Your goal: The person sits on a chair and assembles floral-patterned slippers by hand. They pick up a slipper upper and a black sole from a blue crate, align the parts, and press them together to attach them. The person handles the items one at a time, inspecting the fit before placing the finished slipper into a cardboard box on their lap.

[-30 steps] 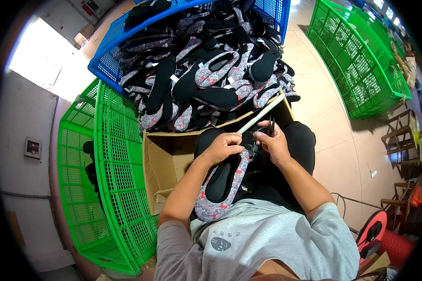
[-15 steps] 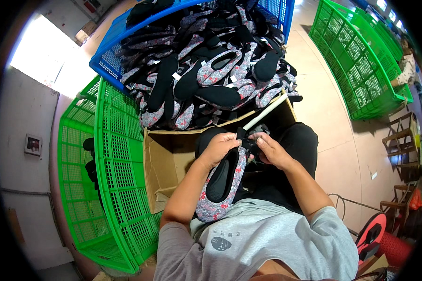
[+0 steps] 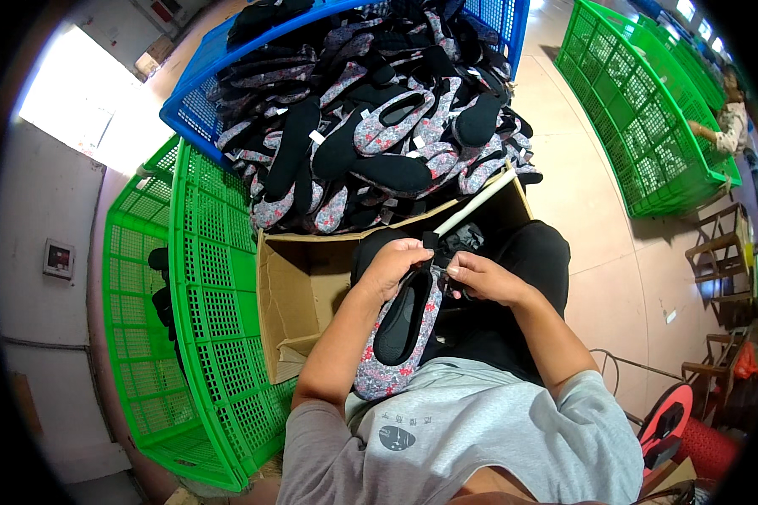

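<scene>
The left hand (image 3: 403,265) grasps the heel end of a grey, red-flowered slipper (image 3: 403,324), thumb and fingers closed over its edge. The slipper is above the lap, toe toward the person, its black-lined opening facing up. The right hand (image 3: 484,279) is just right of that heel, thumb and forefinger pinched together near its rim; whether it grips the slipper or something small, I cannot tell. Beyond the hands stands an open cardboard box (image 3: 290,290), and a pale rod (image 3: 477,203) slants down from its far right side toward them. Farther off, similar slippers (image 3: 379,135) lie heaped at a blue crate (image 3: 192,108); green crates (image 3: 219,320) stand left.
</scene>
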Tool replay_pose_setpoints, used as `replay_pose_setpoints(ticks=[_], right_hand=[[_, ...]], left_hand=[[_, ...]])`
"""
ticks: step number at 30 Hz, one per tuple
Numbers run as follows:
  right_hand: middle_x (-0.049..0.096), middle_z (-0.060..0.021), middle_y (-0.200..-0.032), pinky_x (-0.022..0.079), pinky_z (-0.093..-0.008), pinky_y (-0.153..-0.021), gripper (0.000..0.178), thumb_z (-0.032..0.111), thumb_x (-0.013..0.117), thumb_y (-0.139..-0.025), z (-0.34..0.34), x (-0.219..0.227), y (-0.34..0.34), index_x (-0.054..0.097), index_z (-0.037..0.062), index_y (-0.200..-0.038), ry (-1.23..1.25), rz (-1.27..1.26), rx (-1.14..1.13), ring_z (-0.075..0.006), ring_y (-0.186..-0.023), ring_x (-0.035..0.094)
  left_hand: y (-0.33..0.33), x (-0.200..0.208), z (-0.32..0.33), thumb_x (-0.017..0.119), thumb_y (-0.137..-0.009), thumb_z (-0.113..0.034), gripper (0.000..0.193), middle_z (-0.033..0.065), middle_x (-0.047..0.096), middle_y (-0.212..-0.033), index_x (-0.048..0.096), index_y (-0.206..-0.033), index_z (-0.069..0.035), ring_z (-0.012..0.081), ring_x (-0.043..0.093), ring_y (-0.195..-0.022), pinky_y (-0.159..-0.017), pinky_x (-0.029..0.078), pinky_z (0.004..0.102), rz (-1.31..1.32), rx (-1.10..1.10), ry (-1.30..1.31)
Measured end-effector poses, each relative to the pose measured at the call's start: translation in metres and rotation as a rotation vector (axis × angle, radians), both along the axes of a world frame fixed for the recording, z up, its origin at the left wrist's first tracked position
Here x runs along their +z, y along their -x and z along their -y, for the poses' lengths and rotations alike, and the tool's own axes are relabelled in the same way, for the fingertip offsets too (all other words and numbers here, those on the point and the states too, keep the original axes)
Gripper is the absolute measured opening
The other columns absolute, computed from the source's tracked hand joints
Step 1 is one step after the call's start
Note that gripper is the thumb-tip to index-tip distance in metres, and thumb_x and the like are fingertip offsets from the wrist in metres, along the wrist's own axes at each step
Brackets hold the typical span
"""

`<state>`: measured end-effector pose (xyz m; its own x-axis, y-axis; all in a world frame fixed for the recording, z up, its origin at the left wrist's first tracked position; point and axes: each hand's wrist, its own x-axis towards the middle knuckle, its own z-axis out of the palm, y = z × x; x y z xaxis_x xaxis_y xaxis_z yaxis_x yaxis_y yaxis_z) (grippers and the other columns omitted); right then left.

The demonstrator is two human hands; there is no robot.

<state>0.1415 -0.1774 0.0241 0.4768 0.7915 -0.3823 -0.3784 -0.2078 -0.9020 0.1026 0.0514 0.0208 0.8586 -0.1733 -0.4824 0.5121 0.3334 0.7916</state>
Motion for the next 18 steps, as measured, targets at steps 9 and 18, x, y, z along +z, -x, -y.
replay_pose_setpoints(ticks=[9, 18], right_hand=[[0.056, 0.0031, -0.074, 0.034, -0.0210, -0.053, 0.025, 0.032, 0.051, -0.105, -0.009, 0.003, -0.004, 0.053, 0.0101, -0.094, 0.005, 0.012, 0.017, -0.0042, -0.062, 0.044], [0.055, 0.0034, -0.075, 0.035, -0.0211, -0.055, 0.025, 0.033, 0.052, -0.104, -0.012, 0.007, -0.009, 0.053, 0.0104, -0.093, 0.040, 0.012, 0.050, -0.0045, -0.064, 0.046]], left_hand=[[-0.003, 0.003, 0.000, 0.066, -0.087, -0.008, 0.007, 0.0043, 0.065, -0.079, 0.064, -0.088, -0.001, 0.0120, 0.060, -0.067, -0.062, 0.050, 0.0257, -0.060, -0.010, 0.035], [-0.004, 0.015, 0.010, 0.067, -0.088, -0.009, 0.013, 0.0010, 0.057, -0.069, 0.061, -0.076, -0.005, 0.0097, 0.053, -0.060, -0.055, 0.043, 0.0247, -0.099, 0.001, 0.005]])
